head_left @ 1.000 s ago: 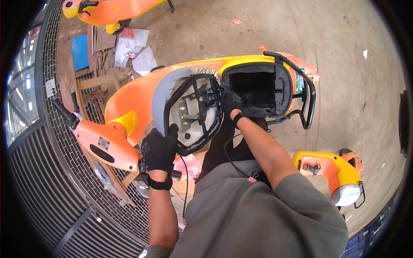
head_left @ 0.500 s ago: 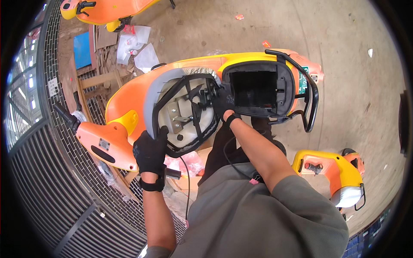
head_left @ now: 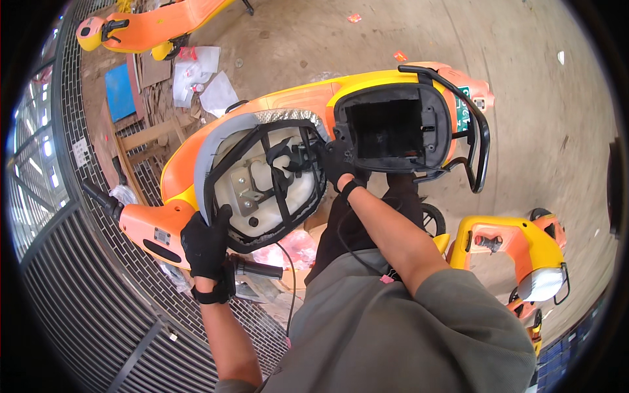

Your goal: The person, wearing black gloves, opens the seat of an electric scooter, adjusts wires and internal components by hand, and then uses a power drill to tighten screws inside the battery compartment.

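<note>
A scooter seat (head_left: 246,187) is tipped with its underside up, showing a white base, a metal bracket and black straps. Its grey cover and silvery lining wrap the far rim. My left hand (head_left: 206,242), in a black glove, is closed around the seat's near-left edge. At the opposite end my right hand (head_left: 337,160), also gloved, has its fingers at the seat's rim, next to the open black storage box (head_left: 436,124); its fingertips are partly hidden. Behind and beneath lies the orange and yellow scooter (head_left: 288,98).
The scooter's black rear rail (head_left: 483,150) curves at the right, and a handlebar grip (head_left: 259,269) juts out below the seat. Another scooter (head_left: 472,229) stands at lower right, one more (head_left: 151,33) at upper left. Paper sheets (head_left: 219,95) and wooden planks (head_left: 154,134) litter the floor.
The front end of the seat has swung left with my left hand, showing more of its underside. My right hand stays by the storage box. The whole view has shifted slightly.
</note>
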A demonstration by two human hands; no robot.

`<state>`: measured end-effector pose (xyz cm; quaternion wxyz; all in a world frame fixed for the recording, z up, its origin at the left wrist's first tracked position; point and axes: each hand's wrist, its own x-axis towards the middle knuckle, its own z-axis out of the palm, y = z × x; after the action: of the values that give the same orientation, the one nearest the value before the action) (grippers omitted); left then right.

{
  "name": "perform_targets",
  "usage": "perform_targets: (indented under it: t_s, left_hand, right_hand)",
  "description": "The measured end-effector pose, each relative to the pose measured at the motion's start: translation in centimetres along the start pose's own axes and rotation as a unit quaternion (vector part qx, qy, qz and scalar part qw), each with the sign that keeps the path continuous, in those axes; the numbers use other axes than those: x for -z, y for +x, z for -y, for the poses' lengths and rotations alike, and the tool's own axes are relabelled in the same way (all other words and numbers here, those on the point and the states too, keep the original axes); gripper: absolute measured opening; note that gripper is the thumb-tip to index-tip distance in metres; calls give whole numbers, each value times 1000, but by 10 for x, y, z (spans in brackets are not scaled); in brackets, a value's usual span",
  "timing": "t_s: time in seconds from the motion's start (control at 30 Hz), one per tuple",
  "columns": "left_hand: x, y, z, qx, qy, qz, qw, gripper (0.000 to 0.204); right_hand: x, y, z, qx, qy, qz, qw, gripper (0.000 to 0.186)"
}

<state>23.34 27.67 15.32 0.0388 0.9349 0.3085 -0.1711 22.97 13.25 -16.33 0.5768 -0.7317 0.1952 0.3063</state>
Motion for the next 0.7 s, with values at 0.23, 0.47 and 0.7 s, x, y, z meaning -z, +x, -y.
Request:
perform_targets:
  t_s: [0.23,0.47,0.7]
  left_hand:
    - [15,0,-8,23,0,45,999,37]
    - [28,5,17,-12,-57,73,996,39]
    - [29,1,29,-57,-100,101,988,37]
  right_hand:
    - [11,5,-11,106,-48,-138,984,27]
    - [15,22,-40,135,-27,-133,982,18]
    - [12,30,-29,125,13,-178,976,17]
